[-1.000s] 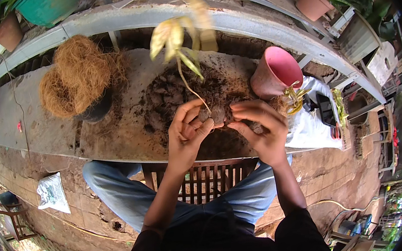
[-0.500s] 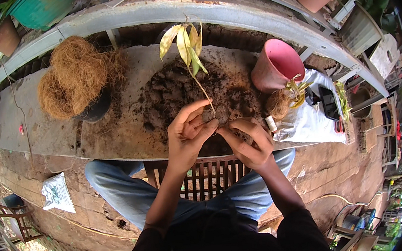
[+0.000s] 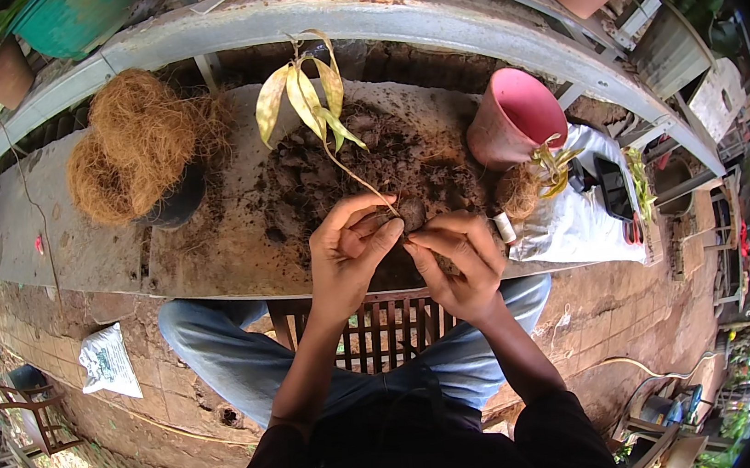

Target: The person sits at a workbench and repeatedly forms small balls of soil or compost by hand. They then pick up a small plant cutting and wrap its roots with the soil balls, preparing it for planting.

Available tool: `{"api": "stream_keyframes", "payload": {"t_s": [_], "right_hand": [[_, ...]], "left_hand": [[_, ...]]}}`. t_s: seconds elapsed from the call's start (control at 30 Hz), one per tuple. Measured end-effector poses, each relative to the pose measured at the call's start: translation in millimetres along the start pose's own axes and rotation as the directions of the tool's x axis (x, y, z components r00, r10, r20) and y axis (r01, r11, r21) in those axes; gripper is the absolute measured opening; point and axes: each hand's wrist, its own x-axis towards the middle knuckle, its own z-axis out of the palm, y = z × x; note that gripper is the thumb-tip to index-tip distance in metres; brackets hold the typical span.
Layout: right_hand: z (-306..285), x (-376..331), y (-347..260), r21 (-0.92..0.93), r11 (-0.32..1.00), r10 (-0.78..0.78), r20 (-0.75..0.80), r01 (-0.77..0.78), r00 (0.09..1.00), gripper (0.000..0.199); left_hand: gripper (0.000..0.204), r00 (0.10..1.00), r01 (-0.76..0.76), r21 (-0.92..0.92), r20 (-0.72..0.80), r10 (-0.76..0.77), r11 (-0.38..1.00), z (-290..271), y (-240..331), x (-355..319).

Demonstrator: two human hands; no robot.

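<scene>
A slender plant (image 3: 323,129) with pale yellow-green, spotted leaves leans up and to the left over the work board. My left hand (image 3: 351,253) pinches the base of its thin stem between thumb and fingers. My right hand (image 3: 459,259) is closed at the small clump of soil around the roots, its fingertips pressed together close to my left thumb. Fingers partly hide the root clump. Beneath and beyond my hands lies a heap of dark, crumbly soil (image 3: 305,191), spread over the board.
On the left, a bundle of brown coconut fibre (image 3: 137,136) sits on a black pot (image 3: 177,201). A pink pot (image 3: 511,131) stands at right, near a fibre-wrapped plant (image 3: 523,191), a white sack (image 3: 569,235) and a phone (image 3: 613,188). A metal rail (image 3: 351,19) runs behind the board.
The leafy top of the plant has tilted to the left, its stem now slanting more. My right fingers have shifted slightly up around the root clump; my left hand has barely moved.
</scene>
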Motion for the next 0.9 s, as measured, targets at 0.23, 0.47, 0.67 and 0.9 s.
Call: {"api": "stream_keyframes", "payload": {"t_s": [0.23,0.47,0.67,0.9], "right_hand": [[1.9,-1.9,-1.2,0.180,0.968,0.190,-0.067,-0.176,0.979,0.026],[-1.6,6.0,-6.8,0.458,0.751,0.485,0.105,-0.475,0.868,0.039],[-8.1,10.4,-12.1,0.488,0.679,0.537,0.180,-0.548,0.824,0.044],[-16.5,12.8,-6.3,0.421,0.758,0.428,0.256,-0.499,0.867,0.040]], "left_hand": [[0.033,0.999,-0.032,0.038,0.037,0.030,0.999,1.9,3.7,-1.0],[0.035,0.993,-0.069,0.071,0.096,0.062,0.995,-1.4,7.4,-1.5],[0.043,0.985,-0.124,0.209,0.141,0.096,0.970,1.2,15.6,-1.1],[0.048,0.979,-0.191,0.412,0.143,0.144,0.891,-3.4,12.5,-2.1]]}}
